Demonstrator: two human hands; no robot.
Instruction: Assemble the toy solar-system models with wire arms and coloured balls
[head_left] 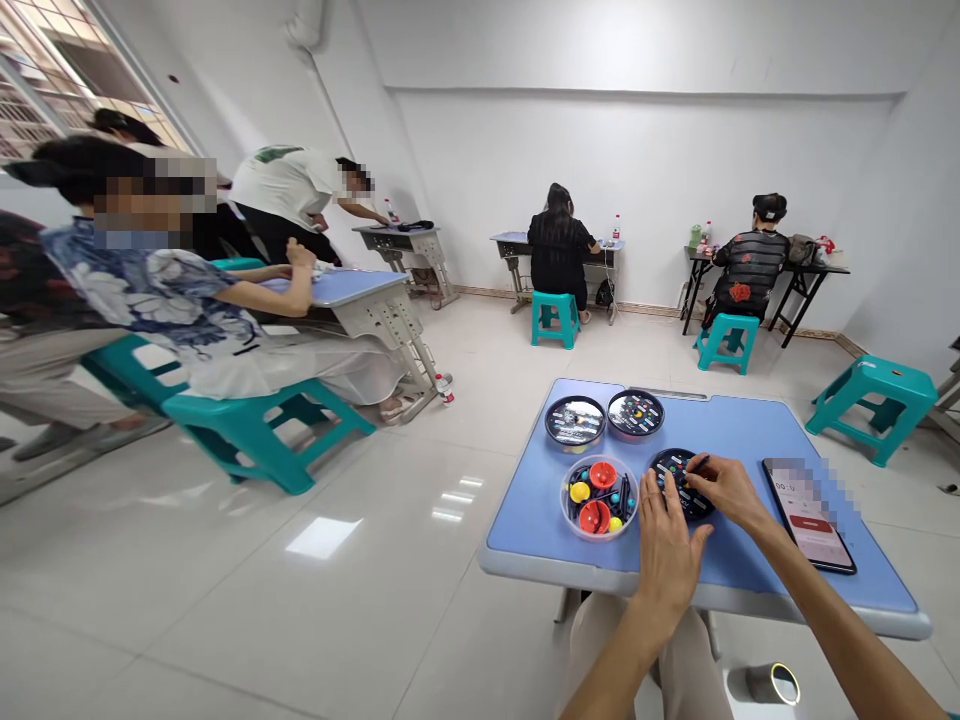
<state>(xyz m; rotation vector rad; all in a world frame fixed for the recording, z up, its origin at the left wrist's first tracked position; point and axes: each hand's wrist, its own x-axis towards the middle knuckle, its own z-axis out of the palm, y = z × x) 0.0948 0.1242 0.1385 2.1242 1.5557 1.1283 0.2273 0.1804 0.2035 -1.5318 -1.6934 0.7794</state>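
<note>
A round black disc (pixel 682 484) with small coloured pieces lies on the blue desk. My left hand (pixel 669 545) rests flat with fingers spread against the disc's near left edge. Over the disc's right side, my right hand (pixel 724 488) pinches a small dark piece between thumb and fingertips. Left of my left hand stands a clear round tub (pixel 599 498) holding red cups, yellow and teal balls and black sticks. Behind the tub are two more round dark discs, one at the left (pixel 574 422) and one beside it (pixel 635 413).
The desk (pixel 517 520) also bears a phone (pixel 808 515) at the right. A speaker-like cylinder (pixel 772 684) is on the floor below. Several people sit or lean at other desks, and an unoccupied green stool (pixel 876 395) stands at the right.
</note>
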